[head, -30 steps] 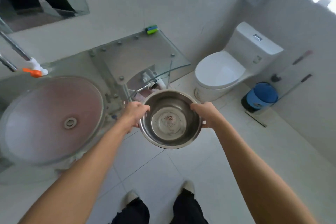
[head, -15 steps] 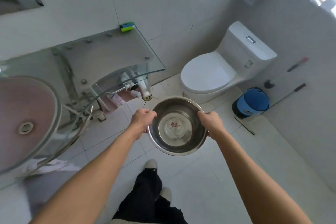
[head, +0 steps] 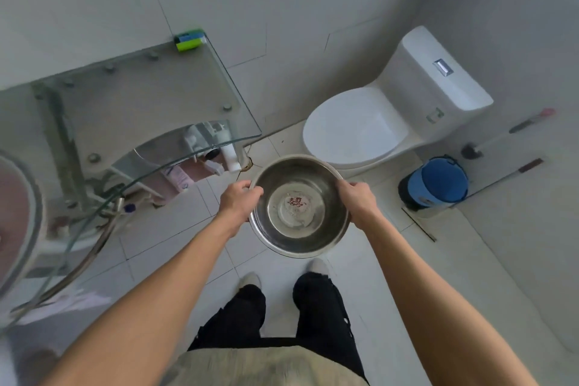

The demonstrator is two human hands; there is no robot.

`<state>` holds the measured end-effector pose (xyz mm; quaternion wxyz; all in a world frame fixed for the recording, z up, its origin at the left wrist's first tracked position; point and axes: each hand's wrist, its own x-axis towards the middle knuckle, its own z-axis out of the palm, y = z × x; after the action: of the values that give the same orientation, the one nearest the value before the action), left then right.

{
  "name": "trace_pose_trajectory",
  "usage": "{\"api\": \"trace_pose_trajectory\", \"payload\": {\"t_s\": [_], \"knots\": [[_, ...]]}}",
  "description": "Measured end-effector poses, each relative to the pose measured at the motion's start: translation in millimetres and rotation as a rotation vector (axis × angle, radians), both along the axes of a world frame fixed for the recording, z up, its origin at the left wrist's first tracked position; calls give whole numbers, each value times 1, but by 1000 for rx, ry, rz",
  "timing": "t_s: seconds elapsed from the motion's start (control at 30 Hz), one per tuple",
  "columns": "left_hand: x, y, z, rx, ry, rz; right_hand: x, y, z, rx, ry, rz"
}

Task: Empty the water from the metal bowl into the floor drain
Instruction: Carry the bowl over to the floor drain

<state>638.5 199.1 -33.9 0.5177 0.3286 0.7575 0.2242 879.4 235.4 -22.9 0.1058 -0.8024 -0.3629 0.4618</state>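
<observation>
Both hands, left hand (head: 239, 205) and right hand (head: 357, 205), clamped on steel bowl (head: 299, 207) rim; fast tilting risks splashing beyond floor drain (head: 246, 163).

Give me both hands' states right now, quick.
Left hand: closed on the left rim of the metal bowl.
Right hand: closed on the bowl's right rim.

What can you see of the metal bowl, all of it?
The metal bowl is round, shiny steel with a rolled rim and a flat base that carries a small reddish mark. It is held roughly level above the tiled floor, in front of the person's feet. The left hand grips its left rim, the right hand its right rim. Water inside cannot be clearly told.
</observation>
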Motion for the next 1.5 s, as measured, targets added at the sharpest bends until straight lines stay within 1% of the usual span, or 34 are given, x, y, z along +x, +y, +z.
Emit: {"api": "trace_pose_trajectory", "payload": {"t_s": [0.1, 0.23, 0.4, 0.57, 0.7, 0.87, 1.1, 1.2, 1.37, 1.5], "knots": [[12, 19, -8, -23, 10, 39, 11, 31, -12, -17, 14, 55], [38, 39, -32, -80, 7, 172, 28, 76, -33, -68, 47, 171], [73, 55, -87, -120, 16, 356, 44, 127, -77, -91, 55, 332], [86, 66, -145, -150, -1, 447, 49, 151, -128, -124, 47, 421], [83, 67, -200, -160, -9, 516, 47, 161, -186, -140, 38, 485], [64, 61, -292, -179, -12, 580, 31, 174, -273, -158, 61, 574], [35, 63, -423, -117, 41, 638, -5, 197, -407, -198, 147, 673], [23, 73, -476, -84, 49, 667, -20, 210, -463, -207, 179, 681], [1, 96, -553, -70, 60, 669, -38, 234, -538, -208, 185, 730], [-16, 118, -602, -84, 72, 647, -48, 255, -591, -234, 229, 742]]}}
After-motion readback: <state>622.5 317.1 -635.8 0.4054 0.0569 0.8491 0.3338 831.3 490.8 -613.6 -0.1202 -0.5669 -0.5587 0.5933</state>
